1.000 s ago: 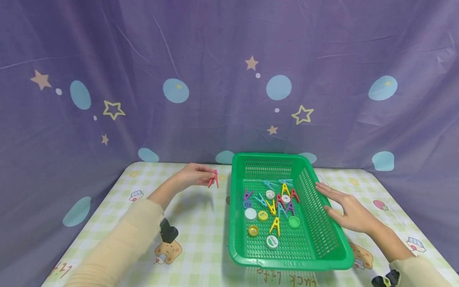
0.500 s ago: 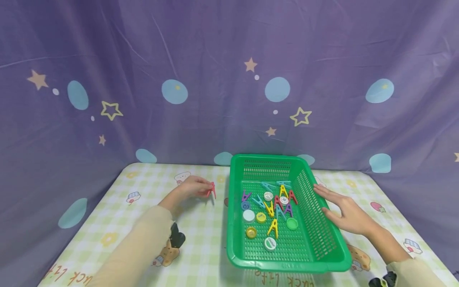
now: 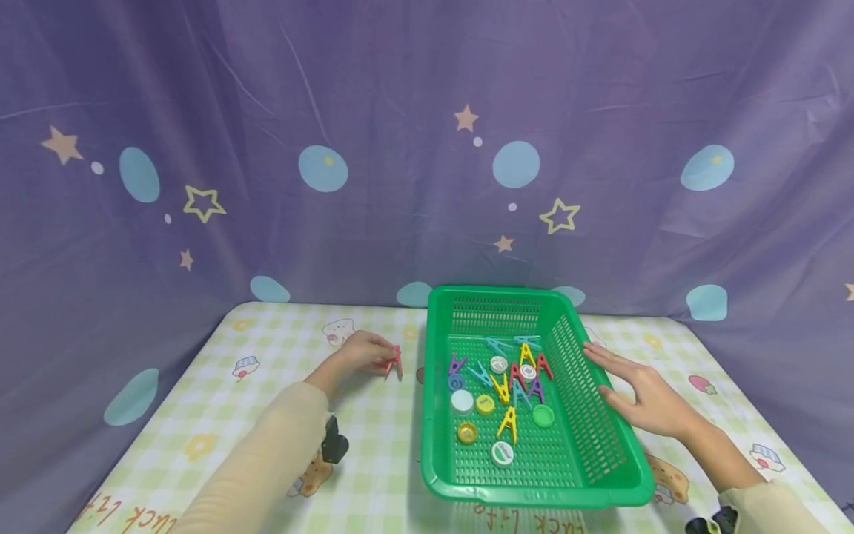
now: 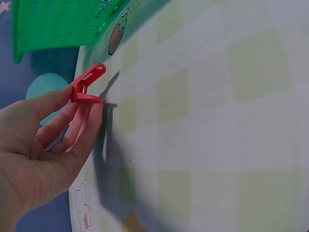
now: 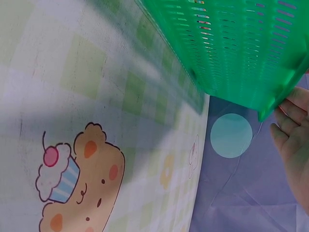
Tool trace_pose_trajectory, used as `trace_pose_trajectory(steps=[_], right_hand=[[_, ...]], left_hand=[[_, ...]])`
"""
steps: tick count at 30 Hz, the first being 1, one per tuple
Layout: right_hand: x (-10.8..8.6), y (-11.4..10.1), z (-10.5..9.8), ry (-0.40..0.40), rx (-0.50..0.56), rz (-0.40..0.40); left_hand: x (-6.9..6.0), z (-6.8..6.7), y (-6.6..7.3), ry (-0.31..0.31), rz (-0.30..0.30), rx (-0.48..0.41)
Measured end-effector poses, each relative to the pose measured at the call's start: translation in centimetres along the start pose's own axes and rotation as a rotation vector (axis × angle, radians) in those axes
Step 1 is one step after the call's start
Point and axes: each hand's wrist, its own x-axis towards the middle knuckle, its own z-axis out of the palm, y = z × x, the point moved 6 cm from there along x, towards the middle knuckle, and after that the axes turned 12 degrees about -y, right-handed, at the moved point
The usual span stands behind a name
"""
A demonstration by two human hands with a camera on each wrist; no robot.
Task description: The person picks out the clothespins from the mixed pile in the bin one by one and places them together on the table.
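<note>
My left hand (image 3: 365, 351) pinches a red clothespin (image 3: 395, 362) just left of the basket, low over the tablecloth. In the left wrist view the red clothespin (image 4: 88, 84) sits between thumb and fingertips, its shadow falling on the cloth beside it. A green plastic basket (image 3: 534, 493) holds several clothespins, among them a yellow clothespin (image 3: 508, 424) and a purple clothespin (image 3: 457, 363). Bottle caps lie among them, such as a white cap (image 3: 502, 453) and a green cap (image 3: 543, 416). With fingers extended, my right hand (image 3: 650, 400) rests on the basket's right rim.
A checked tablecloth (image 3: 373, 452) with printed cartoon figures covers the table. Behind it hangs a purple curtain (image 3: 400, 89) with stars and blue spots. The basket's perforated side walls rise between the two hands.
My left hand has lowered toward the tablecloth with the red clothespin in its fingers. The right hand stays on the basket's rim.
</note>
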Motion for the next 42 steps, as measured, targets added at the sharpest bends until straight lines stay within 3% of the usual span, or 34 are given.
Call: trace_pose_trajectory(steps=[17,32,42], right_hand=[[0.0,-0.1,0.0,0.012,0.004,-0.002],[0.0,0.0,0.1,0.017,0.014,-0.008],[0.0,0.1,0.1,0.019,0.015,-0.015]], left_hand=[[-0.1,0.2,0.3,0.097,-0.021,0.194],[-0.1,0.2,0.5,0.134,-0.037,0.224],[-1.1,-0.4,3.2,0.158,-0.016,0.299]])
